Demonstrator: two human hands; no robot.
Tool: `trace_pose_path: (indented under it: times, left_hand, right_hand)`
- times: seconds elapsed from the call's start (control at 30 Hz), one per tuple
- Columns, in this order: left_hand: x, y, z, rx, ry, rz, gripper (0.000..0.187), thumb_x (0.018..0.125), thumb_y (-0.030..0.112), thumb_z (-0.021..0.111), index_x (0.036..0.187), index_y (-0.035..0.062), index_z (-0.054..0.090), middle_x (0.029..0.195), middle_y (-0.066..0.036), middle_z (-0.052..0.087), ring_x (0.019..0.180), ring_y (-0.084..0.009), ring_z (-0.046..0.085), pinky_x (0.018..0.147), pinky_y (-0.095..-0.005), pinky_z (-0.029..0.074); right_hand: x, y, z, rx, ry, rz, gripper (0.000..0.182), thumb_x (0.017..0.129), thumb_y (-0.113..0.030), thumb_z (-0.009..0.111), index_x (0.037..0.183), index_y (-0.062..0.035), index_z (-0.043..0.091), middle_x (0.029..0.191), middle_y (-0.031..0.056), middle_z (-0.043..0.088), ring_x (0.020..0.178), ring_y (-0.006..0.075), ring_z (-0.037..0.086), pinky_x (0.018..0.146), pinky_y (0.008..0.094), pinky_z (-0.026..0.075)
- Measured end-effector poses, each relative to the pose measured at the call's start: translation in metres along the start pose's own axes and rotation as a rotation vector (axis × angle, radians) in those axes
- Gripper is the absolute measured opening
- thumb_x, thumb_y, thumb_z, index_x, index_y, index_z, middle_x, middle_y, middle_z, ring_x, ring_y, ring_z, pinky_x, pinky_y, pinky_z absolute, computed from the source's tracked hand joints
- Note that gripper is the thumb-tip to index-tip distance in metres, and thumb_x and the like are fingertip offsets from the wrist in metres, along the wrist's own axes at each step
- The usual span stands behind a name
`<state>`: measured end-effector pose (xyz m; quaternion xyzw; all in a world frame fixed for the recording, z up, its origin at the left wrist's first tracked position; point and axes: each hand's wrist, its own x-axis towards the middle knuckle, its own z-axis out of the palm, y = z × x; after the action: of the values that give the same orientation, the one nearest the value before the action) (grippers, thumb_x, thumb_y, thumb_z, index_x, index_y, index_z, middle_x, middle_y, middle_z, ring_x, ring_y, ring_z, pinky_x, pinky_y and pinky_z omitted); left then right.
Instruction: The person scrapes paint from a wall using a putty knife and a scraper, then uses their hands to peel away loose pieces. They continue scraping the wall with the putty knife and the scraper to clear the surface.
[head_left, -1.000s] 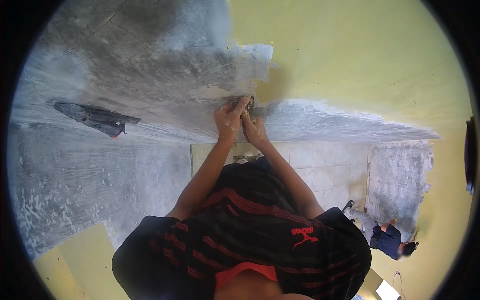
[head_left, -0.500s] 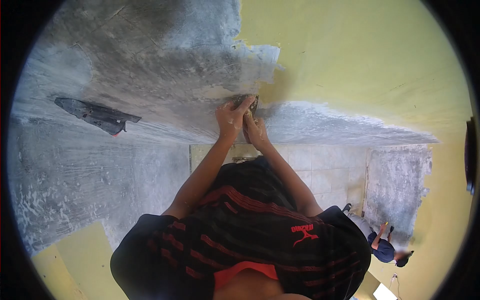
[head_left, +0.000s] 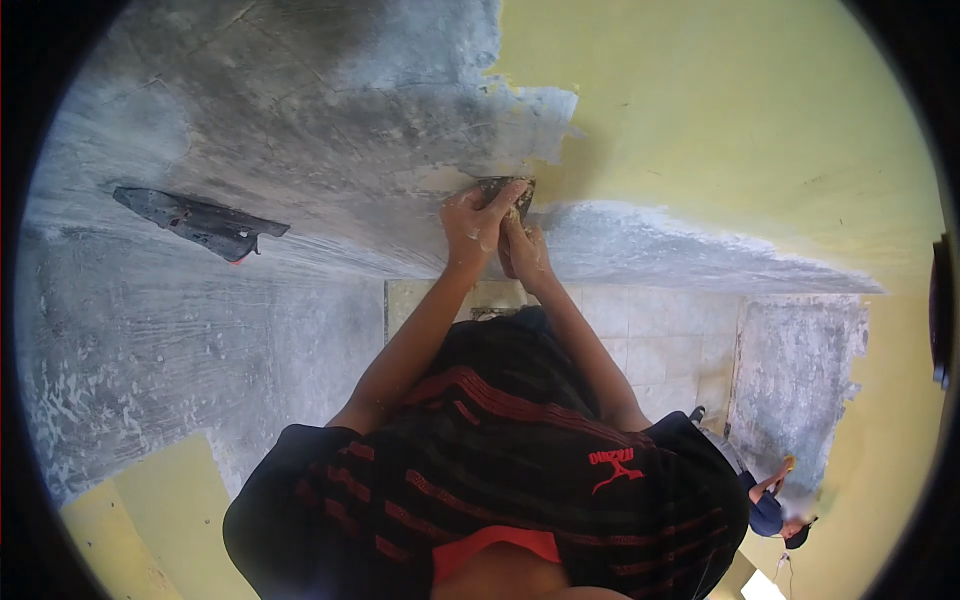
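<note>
Both of my hands are closed together on a scraper (head_left: 525, 201), whose dark, dusty blade lies against the wall where bare grey plaster (head_left: 400, 140) meets yellow-green paint (head_left: 700, 120). Toward the blade, my left hand (head_left: 474, 226) presses with its thumb stretched along it. Below and to the right, my right hand (head_left: 527, 252) wraps the handle end, which is mostly hidden by the fingers. Pale dust and bits of paint cling to the fingers of both hands.
A dark, ragged-edged piece (head_left: 205, 222) sticks out at the left against the grey wall. Pale tiles (head_left: 650, 345) show below. At the lower right another person (head_left: 768, 505) holds a small yellow thing near a grey patch of wall (head_left: 790, 370).
My hands and the scraper appear slightly farther right and up in view, while the whole scene has also shifted a little right. The other person's arms have moved.
</note>
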<state>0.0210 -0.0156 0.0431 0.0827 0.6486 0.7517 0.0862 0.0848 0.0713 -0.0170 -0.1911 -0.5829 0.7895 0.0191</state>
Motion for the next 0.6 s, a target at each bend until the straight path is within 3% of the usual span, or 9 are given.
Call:
trace_pose_path:
  times: [0.37, 0.6]
  left_hand:
    - [0.003, -0.038, -0.017, 0.079, -0.050, -0.002, 0.022, 0.096, 0.016, 0.081, 0.091, -0.0050, 0.079, 0.083, -0.001, 0.075, 0.072, -0.0059, 0.061, 0.064, -0.0272, 0.048]
    - [-0.005, -0.017, -0.008, 0.021, -0.021, 0.003, 0.022, 0.097, 0.016, 0.080, 0.088, -0.0042, 0.078, 0.082, -0.001, 0.075, 0.071, -0.0060, 0.059, 0.062, -0.0271, 0.047]
  right_hand:
    - [0.000, 0.013, -0.013, -0.071, -0.031, 0.094, 0.065, 0.110, -0.056, 0.052, 0.061, -0.0129, 0.050, 0.050, -0.0032, 0.043, 0.040, 0.0101, 0.039, 0.039, 0.0310, 0.029]
    - [-0.003, 0.005, -0.017, -0.016, -0.078, 0.137, 0.064, 0.109, -0.057, 0.053, 0.063, -0.0122, 0.051, 0.052, -0.0032, 0.044, 0.040, 0.0105, 0.039, 0.038, 0.0314, 0.029]
